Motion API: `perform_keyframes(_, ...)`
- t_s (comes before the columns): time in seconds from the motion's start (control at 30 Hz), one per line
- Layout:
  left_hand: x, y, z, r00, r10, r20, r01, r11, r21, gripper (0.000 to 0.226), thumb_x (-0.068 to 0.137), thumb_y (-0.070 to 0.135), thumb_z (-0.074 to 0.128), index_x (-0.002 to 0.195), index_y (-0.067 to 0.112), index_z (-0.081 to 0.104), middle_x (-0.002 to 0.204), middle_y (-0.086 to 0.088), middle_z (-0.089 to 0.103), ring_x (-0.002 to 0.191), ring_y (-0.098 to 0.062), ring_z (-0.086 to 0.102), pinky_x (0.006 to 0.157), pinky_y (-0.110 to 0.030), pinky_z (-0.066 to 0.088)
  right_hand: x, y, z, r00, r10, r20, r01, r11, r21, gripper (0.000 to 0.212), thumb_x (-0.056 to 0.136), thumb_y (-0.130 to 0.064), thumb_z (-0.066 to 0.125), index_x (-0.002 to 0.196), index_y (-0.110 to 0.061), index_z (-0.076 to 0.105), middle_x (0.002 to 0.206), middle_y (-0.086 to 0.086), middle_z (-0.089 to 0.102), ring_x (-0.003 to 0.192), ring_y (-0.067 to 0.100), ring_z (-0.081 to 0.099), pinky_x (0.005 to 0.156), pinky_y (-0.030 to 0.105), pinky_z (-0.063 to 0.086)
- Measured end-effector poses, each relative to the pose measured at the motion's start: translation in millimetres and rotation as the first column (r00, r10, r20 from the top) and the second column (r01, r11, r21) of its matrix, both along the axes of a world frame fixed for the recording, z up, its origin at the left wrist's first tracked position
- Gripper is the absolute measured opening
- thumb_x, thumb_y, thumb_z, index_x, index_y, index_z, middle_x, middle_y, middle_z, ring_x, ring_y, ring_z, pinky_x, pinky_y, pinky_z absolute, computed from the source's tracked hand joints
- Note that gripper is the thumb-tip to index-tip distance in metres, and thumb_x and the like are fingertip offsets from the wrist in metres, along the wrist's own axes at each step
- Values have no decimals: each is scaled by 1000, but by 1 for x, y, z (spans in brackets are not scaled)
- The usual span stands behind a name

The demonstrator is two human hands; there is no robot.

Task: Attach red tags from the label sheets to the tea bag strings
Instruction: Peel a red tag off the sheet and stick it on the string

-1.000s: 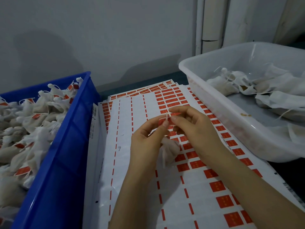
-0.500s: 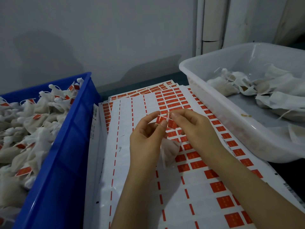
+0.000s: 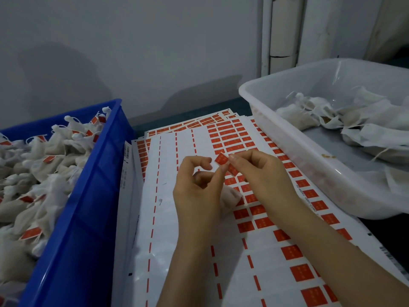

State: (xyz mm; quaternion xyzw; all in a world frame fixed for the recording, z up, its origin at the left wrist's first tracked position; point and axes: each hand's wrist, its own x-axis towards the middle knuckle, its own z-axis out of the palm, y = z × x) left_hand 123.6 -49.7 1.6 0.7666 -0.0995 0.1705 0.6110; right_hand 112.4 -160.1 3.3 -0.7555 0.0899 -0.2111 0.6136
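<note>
Still, left hand (image 3: 197, 202) and right hand (image 3: 263, 176) pinched the red tag (image 3: 221, 158), now flatter; blue crate (image 3: 104, 165) held tagged tea bags (image 3: 44, 167), white tub (image 3: 309, 167) plain tea bags (image 3: 365, 122).

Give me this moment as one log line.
right hand: pinches red tag | left hand: index touches tag | tea bag: under hands, over label sheets

A plain pale grey wall (image 3: 155, 41) rises behind the dark desk (image 3: 194, 110). A white pipe (image 3: 283, 29) runs up it at right. The light is dim.
</note>
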Motion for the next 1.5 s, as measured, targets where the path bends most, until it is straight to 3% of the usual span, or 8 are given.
perform_keyframes(0.13,-2,-1,-3,990,31,136,-45,994,97,18,78,22,71,84,34,59,92,7,68,79,-10,66,71,-4,48,1,-1,-1,1000,-12,-9,13,997,76,14,86,-36,59,72,-32,59,67,-26,60,70,-7,60,53,5,36)
perform_keyframes(0.2,-3,-1,-3,990,19,141,-34,994,104,14,79,28,67,92,31,65,95,11,69,84,-6,66,75,-5,48,1,-2,-2,1000,3,14,-5,996,89,13,86,-34,60,74,-31,59,65,-27,61,73,-16,57,47,3,40)
perform_keyframes(0.43,-5,-1,-1,992,22,128,-32,997,76,32,71,39,58,103,33,63,90,31,58,87,20,57,77,3,41,-3,2,0,988,3,155,2,1000,-28,11,85,-29,62,79,-37,56,79,-26,59,82,-17,54,58,-5,37)
perform_keyframes(0.67,-7,-1,0,1000,26,15,-26,999,18,29,71,41,56,99,37,63,86,30,61,90,12,59,74,3,42,-4,2,4,979,45,197,-47,999,1,11,83,-32,62,82,-41,55,74,-42,58,81,-19,56,56,-3,38)
perform_keyframes(0.97,-3,1,8,977,-35,-212,-28,958,-286,17,71,39,62,85,35,71,85,20,72,81,5,65,57,-2,46,-2,9,-1,986,97,132,-101,995,22,25,77,-27,71,88,-39,53,85,-29,59,80,-19,56,54,-1,40)
perform_keyframes(1.27,-3,-1,8,938,-105,-329,2,954,-299,25,65,48,59,84,36,72,93,17,72,92,-12,67,76,-22,56,-3,3,0,991,63,117,-73,994,84,10,81,-28,66,81,-36,59,75,-27,64,75,-10,63,57,2,45)
perform_keyframes(1.4,-4,-1,9,939,-115,-325,13,954,-301,26,64,46,62,85,35,72,91,20,72,92,-7,67,75,-17,55,-3,2,1,991,59,120,-69,994,80,9,81,-30,65,81,-37,59,80,-26,63,75,-12,62,58,1,45)
perform_keyframes(1.5,-4,-1,9,939,-103,-329,1,955,-296,27,63,45,63,86,34,73,93,17,72,93,-11,67,80,-26,56,-3,2,1,992,53,113,-61,996,71,9,80,-32,65,82,-37,59,83,-25,64,76,-11,62,60,2,47)
